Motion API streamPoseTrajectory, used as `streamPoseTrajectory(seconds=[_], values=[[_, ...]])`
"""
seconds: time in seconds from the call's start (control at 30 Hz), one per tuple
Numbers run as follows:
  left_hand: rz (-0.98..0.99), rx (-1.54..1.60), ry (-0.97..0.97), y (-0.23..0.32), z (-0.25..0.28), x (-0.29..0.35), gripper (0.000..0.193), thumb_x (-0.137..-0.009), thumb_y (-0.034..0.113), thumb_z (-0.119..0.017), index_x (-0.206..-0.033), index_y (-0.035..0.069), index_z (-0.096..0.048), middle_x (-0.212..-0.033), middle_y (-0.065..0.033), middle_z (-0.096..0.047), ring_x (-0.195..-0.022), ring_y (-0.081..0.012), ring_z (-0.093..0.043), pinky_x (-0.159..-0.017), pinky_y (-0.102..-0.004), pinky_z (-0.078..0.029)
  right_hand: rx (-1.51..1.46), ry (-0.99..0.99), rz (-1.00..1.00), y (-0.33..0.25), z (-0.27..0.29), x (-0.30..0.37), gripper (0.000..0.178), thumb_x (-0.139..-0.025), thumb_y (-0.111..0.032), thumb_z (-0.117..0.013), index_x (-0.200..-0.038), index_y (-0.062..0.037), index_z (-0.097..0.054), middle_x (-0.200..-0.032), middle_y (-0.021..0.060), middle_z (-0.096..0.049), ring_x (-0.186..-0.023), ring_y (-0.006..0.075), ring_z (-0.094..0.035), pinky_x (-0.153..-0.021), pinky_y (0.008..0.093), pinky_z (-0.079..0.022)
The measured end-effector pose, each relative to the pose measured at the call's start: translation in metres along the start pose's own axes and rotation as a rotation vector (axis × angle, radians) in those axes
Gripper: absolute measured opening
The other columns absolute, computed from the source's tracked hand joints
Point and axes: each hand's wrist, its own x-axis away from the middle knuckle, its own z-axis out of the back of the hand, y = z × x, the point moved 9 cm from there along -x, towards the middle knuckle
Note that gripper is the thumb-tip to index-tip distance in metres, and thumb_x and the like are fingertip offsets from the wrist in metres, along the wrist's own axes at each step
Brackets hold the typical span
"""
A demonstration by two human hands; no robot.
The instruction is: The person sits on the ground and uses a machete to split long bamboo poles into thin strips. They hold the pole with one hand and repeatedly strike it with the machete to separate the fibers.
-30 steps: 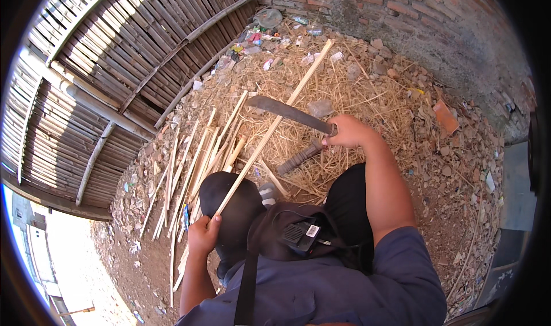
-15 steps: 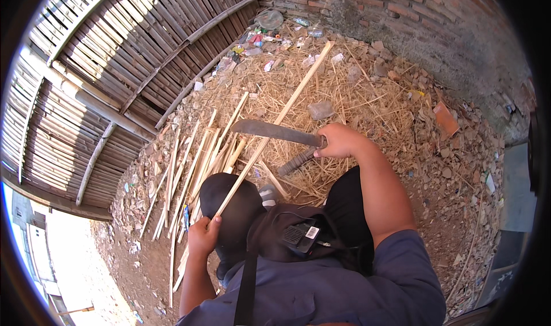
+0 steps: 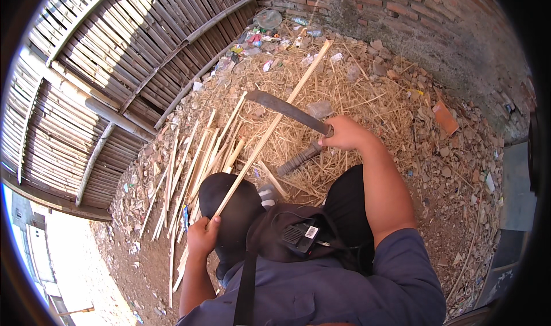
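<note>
My left hand [image 3: 202,236] is closed round the near end of a long, pale split strip, likely bamboo [image 3: 264,140]. From there the strip slants up and away to the right, passing over my knee. In my right hand [image 3: 342,134] is the handle of a machete [image 3: 290,111] with a dark, curved blade. The blade points left and lies across the strip in this view; whether the two touch I cannot tell. Below my right hand lies a dark, ridged, rod-like object [image 3: 299,158] on the shavings.
Several pale strips [image 3: 198,171] lie heaped to my left. Straw-like shavings [image 3: 356,105] cover the ground ahead, with a grey stone block [image 3: 320,109] and litter [image 3: 268,65] among them. A slatted fence [image 3: 115,68] stands at left, a brick wall [image 3: 413,16] behind.
The machete has moved up and away along the strip, its tip tilting further upward, and fine shavings fly near the strip's far end. My left hand and the strip have barely moved.
</note>
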Motion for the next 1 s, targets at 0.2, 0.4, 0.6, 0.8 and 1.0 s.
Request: streamPoseTrajectory(seconds=[0.2,0.4,0.6,0.8,1.0], values=[[0.011,0.006,0.002,-0.003,-0.001,0.000,0.061,-0.092,0.054,-0.067,-0.066,0.001,-0.052,-0.060,-0.0216,-0.055,-0.056,-0.0386,-0.055,-0.056,-0.0488,-0.042,0.098,-0.056,0.086,-0.018,-0.013,0.003,0.042,-0.077,-0.034,-0.083,-0.104,-0.0034,-0.072,-0.091,0.0162,-0.071,-0.089,0.0313,-0.070,-0.079,0.0416,-0.053],[0.001,-0.007,0.008,0.003,0.002,0.001,0.061,-0.091,0.054,-0.067,-0.066,0.001,-0.052,-0.060,-0.0214,-0.055,-0.055,-0.0384,-0.055,-0.055,-0.0485,-0.042,0.083,-0.057,0.059,-0.007,-0.009,0.002,0.047,-0.078,-0.037,-0.083,-0.108,-0.0030,-0.071,-0.094,0.0162,-0.071,-0.091,0.0310,-0.070,-0.080,0.0417,-0.053],[-0.008,0.000,0.013,0.004,0.002,0.000,0.062,-0.092,0.054,-0.067,-0.065,0.001,-0.052,-0.059,-0.0211,-0.055,-0.054,-0.0374,-0.054,-0.054,-0.0478,-0.042,0.084,-0.041,0.043,-0.005,-0.008,0.000,0.047,-0.078,-0.037,-0.083,-0.108,-0.0026,-0.071,-0.093,0.0162,-0.071,-0.091,0.0308,-0.070,-0.080,0.0414,-0.053],[-0.005,0.006,0.013,0.004,0.002,0.001,0.061,-0.092,0.053,-0.067,-0.064,0.001,-0.051,-0.059,-0.0208,-0.054,-0.054,-0.0372,-0.054,-0.054,-0.0474,-0.041,0.050,-0.037,0.059,-0.005,-0.012,-0.002,0.047,-0.077,-0.037,-0.083,-0.108,-0.0030,-0.071,-0.095,0.0167,-0.071,-0.093,0.0316,-0.070,-0.081,0.0413,-0.053],[-0.011,-0.003,0.011,0.004,0.002,0.000,0.060,-0.092,0.051,-0.067,-0.065,0.001,-0.052,-0.059,-0.0209,-0.054,-0.054,-0.0374,-0.054,-0.055,-0.0473,-0.042,0.049,-0.047,0.052,-0.008,-0.011,0.000,0.047,-0.078,-0.037,-0.083,-0.109,-0.0037,-0.070,-0.095,0.0166,-0.071,-0.093,0.0310,-0.069,-0.080,0.0411,-0.052]])
